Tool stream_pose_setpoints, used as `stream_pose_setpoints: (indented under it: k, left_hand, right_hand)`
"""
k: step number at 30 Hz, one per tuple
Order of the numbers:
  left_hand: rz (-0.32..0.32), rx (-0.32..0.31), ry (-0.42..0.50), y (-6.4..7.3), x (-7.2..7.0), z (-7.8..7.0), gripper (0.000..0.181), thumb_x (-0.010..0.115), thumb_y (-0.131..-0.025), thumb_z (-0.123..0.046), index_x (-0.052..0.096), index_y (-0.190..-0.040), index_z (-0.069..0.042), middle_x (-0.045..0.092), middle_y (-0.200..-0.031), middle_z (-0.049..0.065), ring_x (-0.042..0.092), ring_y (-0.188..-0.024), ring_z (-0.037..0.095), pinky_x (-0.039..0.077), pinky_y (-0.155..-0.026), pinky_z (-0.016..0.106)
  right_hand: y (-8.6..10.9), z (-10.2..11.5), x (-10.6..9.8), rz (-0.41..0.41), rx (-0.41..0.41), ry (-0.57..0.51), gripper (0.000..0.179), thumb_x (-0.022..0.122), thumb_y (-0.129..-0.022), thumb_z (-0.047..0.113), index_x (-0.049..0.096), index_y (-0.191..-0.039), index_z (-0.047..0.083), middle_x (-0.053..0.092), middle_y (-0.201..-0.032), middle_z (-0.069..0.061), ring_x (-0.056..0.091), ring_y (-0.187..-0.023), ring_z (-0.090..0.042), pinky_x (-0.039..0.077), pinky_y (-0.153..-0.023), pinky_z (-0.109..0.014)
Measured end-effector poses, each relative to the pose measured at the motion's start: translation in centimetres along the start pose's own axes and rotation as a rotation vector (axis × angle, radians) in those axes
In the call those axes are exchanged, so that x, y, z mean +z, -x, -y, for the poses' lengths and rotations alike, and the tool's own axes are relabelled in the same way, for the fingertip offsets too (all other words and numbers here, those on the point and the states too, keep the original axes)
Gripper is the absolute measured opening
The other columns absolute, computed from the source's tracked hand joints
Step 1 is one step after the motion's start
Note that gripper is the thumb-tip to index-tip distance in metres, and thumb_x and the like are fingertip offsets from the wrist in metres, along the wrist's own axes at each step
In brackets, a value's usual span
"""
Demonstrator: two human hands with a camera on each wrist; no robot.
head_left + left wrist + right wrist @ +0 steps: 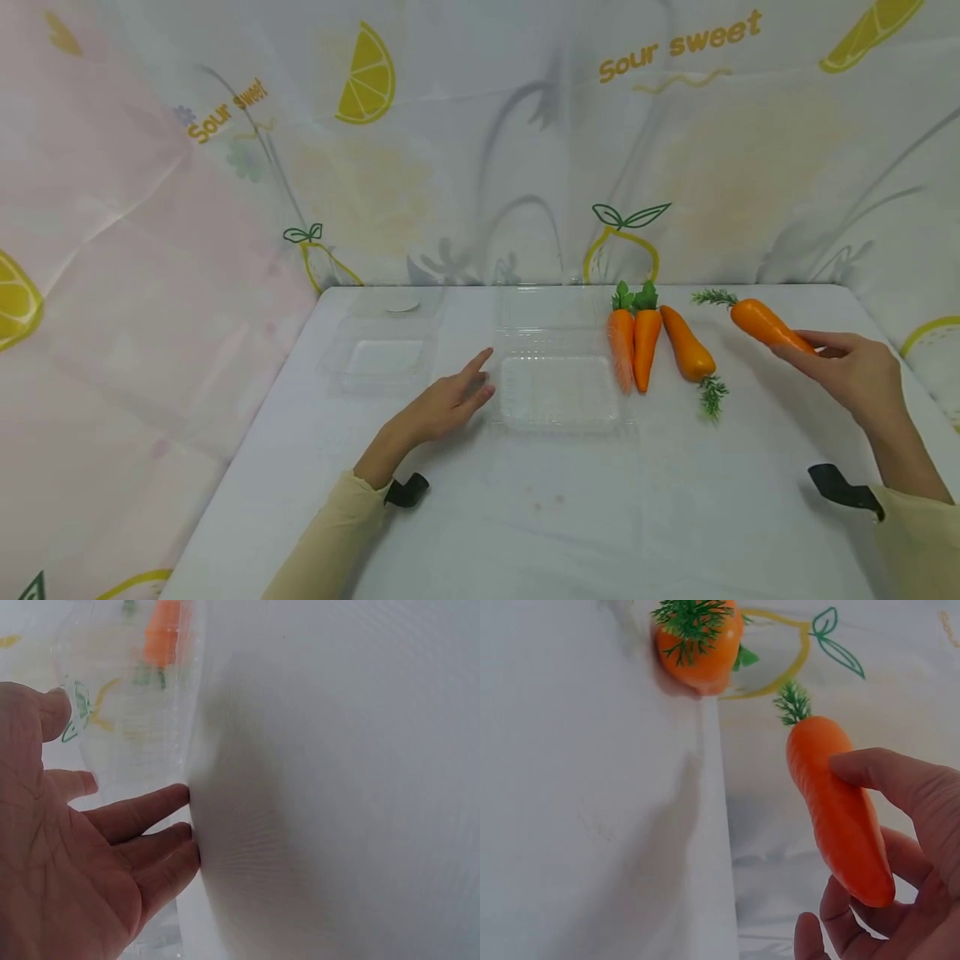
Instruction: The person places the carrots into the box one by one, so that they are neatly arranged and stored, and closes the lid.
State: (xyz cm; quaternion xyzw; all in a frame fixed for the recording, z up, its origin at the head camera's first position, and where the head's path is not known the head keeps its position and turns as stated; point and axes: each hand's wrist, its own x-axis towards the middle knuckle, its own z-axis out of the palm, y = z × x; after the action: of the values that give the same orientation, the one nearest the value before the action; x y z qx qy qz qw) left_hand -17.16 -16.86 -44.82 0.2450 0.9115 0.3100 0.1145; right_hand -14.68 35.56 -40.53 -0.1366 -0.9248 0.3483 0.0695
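My right hand (pixel 855 367) pinches a toy carrot (pixel 761 321) by its lower end, thumb on one side and fingers on the other. The right wrist view shows that carrot (pixel 840 810) tilted, its feathery green top pointing away from the palm. My left hand (pixel 450 404) has its fingers extended at the left edge of a transparent plastic box (pixel 558 392) with its lid open. In the left wrist view, the spread fingers (pixel 142 814) are right by the box wall (pixel 139 750). Several more carrots lie at the box's right, including a smooth one (pixel 686 343) with its leaves toward me.
A second transparent box (pixel 382 358), also with its lid up, stands at the left of the white table (pixel 525 533). On its lid is a round white sticker (pixel 402 305). Behind the table hangs a lemon-print cloth (pixel 465 167).
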Motion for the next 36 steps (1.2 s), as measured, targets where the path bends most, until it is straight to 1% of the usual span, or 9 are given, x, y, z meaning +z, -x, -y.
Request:
stream_pose_setpoints:
  k: [4, 10, 13, 17, 22, 27, 30, 33, 36]
  left_hand:
    - [0.008, 0.005, 0.005, 0.0, 0.0, 0.2, 0.068, 0.039, -0.103, -0.055, 0.013, -0.159, -0.028, 0.053, -0.142, 0.011, 0.051, -0.129, 0.027, 0.038, -0.107, 0.048]
    - [0.009, 0.011, 0.013, 0.1, 0.0, 0.1, 0.069, 0.041, -0.103, -0.054, 0.014, -0.159, -0.027, 0.054, -0.142, 0.011, 0.053, -0.126, 0.025, 0.038, -0.107, 0.048]
    - [0.011, 0.013, 0.013, 0.1, -0.1, 0.0, 0.069, 0.041, -0.102, -0.055, 0.014, -0.160, -0.026, 0.053, -0.142, 0.011, 0.053, -0.127, 0.026, 0.038, -0.107, 0.047]
    - [0.008, 0.011, 0.009, 0.1, 0.0, 0.0, 0.069, 0.040, -0.102, -0.056, 0.012, -0.160, -0.028, 0.053, -0.142, 0.011, 0.052, -0.128, 0.026, 0.038, -0.107, 0.047]
    - [0.010, 0.004, 0.006, 0.1, -0.1, 0.0, 0.069, 0.039, -0.102, -0.057, 0.012, -0.159, -0.031, 0.053, -0.142, 0.010, 0.052, -0.128, 0.025, 0.038, -0.107, 0.047]
    - [0.007, 0.008, 0.008, 0.1, -0.1, 0.0, 0.069, 0.040, -0.102, -0.056, 0.012, -0.159, -0.030, 0.053, -0.142, 0.011, 0.051, -0.129, 0.027, 0.037, -0.108, 0.048]
    - [0.005, 0.007, 0.004, 0.0, -0.1, 0.1, 0.069, 0.040, -0.102, -0.056, 0.012, -0.159, -0.029, 0.053, -0.142, 0.011, 0.051, -0.129, 0.026, 0.037, -0.108, 0.047]
    - [0.006, 0.007, 0.004, 0.0, -0.2, 0.1, 0.069, 0.040, -0.102, -0.055, 0.012, -0.159, -0.029, 0.053, -0.142, 0.011, 0.051, -0.129, 0.026, 0.037, -0.108, 0.047]
    - [0.009, 0.006, 0.005, 0.1, -0.2, 0.0, 0.068, 0.041, -0.102, -0.055, 0.012, -0.159, -0.029, 0.053, -0.142, 0.011, 0.051, -0.129, 0.027, 0.037, -0.108, 0.047]
  right_hand:
    - [0.0, 0.8, 0.0, 0.038, 0.013, -0.052, 0.071, 0.072, -0.087, 0.049, 0.059, -0.129, -0.007, 0.055, -0.114, -0.020, 0.043, -0.088, -0.025, 0.040, -0.060, -0.030]
    - [0.1, 2.2, 0.3, 0.124, 0.011, -0.157, 0.070, 0.074, -0.086, 0.049, 0.059, -0.131, -0.003, 0.054, -0.096, 0.016, 0.046, -0.089, -0.016, 0.042, -0.067, -0.029]
    - [0.1, 2.9, 0.8, 0.153, -0.017, -0.192, 0.069, 0.073, -0.086, 0.048, 0.059, -0.131, -0.002, 0.052, -0.097, 0.023, 0.047, -0.092, -0.014, 0.044, -0.068, -0.025]
    - [0.2, 4.1, 1.6, 0.175, -0.049, -0.209, 0.068, 0.073, -0.087, 0.049, 0.060, -0.132, -0.001, 0.053, -0.104, 0.019, 0.045, -0.099, -0.018, 0.043, -0.071, -0.025]
    - [0.2, 5.6, 2.6, 0.216, -0.084, -0.219, 0.066, 0.072, -0.088, 0.048, 0.061, -0.132, 0.000, 0.057, -0.116, 0.003, 0.046, -0.102, -0.020, 0.044, -0.074, -0.026]
    - [0.2, 7.0, 3.8, 0.234, -0.152, -0.232, 0.059, 0.072, -0.089, 0.044, 0.064, -0.127, 0.000, 0.061, -0.112, 0.000, 0.051, -0.098, -0.019, 0.048, -0.071, -0.024]
    - [0.2, 7.9, 4.5, 0.245, -0.190, -0.246, 0.057, 0.073, -0.089, 0.042, 0.066, -0.125, -0.001, 0.063, -0.113, -0.007, 0.051, -0.098, -0.022, 0.051, -0.069, -0.022]
    - [0.3, 8.8, 5.2, 0.272, -0.199, -0.251, 0.057, 0.073, -0.089, 0.042, 0.065, -0.125, -0.002, 0.061, -0.119, -0.017, 0.049, -0.102, -0.025, 0.052, -0.068, -0.022]
    - [0.5, 9.7, 5.8, 0.305, -0.199, -0.247, 0.058, 0.073, -0.089, 0.043, 0.066, -0.125, -0.002, 0.060, -0.121, -0.020, 0.047, -0.103, -0.027, 0.051, -0.069, -0.025]
